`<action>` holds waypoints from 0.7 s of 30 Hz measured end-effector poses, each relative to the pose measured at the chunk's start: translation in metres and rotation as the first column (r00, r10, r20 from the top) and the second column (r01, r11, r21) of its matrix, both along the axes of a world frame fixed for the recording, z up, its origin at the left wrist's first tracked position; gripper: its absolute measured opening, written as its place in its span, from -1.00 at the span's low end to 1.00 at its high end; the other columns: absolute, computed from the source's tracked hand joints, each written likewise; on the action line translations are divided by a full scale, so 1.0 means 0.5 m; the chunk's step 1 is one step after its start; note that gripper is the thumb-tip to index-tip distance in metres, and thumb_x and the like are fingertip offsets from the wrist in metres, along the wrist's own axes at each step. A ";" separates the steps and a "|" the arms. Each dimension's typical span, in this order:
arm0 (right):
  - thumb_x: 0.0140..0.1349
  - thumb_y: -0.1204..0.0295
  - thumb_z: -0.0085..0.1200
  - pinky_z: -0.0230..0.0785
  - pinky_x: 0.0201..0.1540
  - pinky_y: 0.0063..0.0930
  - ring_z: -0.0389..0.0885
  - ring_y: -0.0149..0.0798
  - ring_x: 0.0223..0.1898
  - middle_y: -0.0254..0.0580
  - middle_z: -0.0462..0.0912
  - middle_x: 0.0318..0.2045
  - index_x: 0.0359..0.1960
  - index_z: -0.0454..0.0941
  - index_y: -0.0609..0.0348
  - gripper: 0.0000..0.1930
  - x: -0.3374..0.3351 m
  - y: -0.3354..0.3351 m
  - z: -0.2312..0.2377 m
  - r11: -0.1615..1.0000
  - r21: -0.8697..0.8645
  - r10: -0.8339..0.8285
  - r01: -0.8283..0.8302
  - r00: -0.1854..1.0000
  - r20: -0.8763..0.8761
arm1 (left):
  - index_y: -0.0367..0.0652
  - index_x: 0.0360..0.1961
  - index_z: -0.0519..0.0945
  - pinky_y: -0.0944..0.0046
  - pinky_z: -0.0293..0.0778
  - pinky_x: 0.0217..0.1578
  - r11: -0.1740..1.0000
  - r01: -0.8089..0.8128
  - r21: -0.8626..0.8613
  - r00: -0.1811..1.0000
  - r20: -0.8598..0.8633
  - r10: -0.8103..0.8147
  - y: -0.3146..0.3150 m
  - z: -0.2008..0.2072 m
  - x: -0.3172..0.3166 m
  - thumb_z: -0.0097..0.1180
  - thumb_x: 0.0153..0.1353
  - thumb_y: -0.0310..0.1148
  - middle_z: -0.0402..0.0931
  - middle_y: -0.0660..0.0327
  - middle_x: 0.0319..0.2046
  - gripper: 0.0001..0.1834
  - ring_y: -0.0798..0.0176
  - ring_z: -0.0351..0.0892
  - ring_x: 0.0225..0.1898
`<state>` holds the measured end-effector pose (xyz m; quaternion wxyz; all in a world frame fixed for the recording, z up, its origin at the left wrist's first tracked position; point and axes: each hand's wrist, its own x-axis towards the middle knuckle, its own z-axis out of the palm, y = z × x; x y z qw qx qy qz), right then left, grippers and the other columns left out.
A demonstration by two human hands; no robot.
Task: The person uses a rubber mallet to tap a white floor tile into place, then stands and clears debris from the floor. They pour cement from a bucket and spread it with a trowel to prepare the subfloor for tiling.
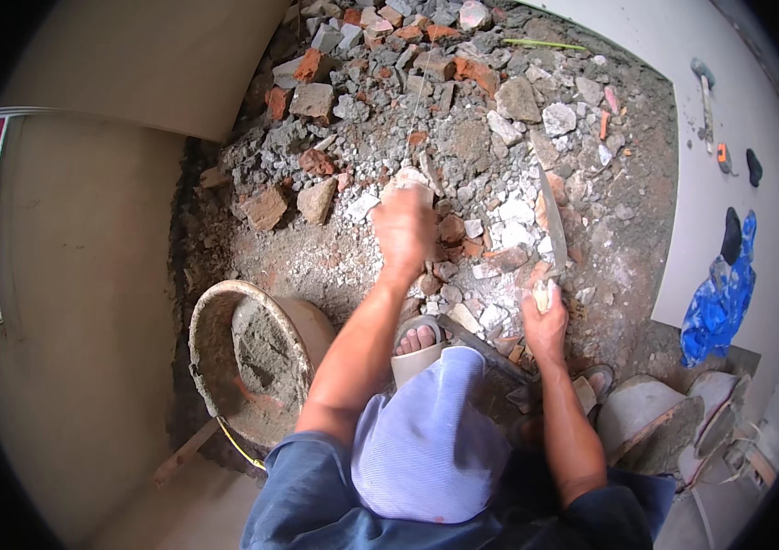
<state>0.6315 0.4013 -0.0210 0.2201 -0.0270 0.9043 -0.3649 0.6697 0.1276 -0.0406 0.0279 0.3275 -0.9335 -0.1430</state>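
Note:
My right hand (pixel 545 321) is wrapped round the pale handle of a trowel (pixel 552 220). The trowel's long narrow blade points away from me over the broken stones. Ahead and to the left, my left hand (pixel 405 229) is closed and smeared by motion. A whitish stone (pixel 410 177) shows at its knuckles, seemingly in its grip, though the fingertips are hidden. Around both hands lies rubble (pixel 513 215) of white lumps, grey stones and red brick pieces. A thin string (pixel 421 92) runs over the rubble beyond my left hand.
A large bucket (pixel 195 335) with grey mortar (pixel 265 353) lies tilted at the left. Stacked buckets (pixel 641 408) rest at the lower right. On the pale board at right are a hammer (pixel 707 105), a tape measure (pixel 724 158) and a blue plastic bag (pixel 718 312). Walls stand at left.

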 end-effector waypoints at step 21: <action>0.25 0.21 -0.06 0.48 -0.13 -0.11 0.65 -0.02 -0.21 0.05 0.64 -0.26 0.16 0.33 0.32 -0.47 -0.313 -0.198 0.067 0.875 0.305 0.390 -0.377 0.921 0.018 | -0.34 0.14 0.38 -0.07 0.18 0.20 0.942 -0.213 0.261 0.884 -0.360 0.300 -0.008 0.017 0.102 0.12 0.23 -0.20 0.32 -0.19 0.13 -0.45 -0.19 0.29 0.19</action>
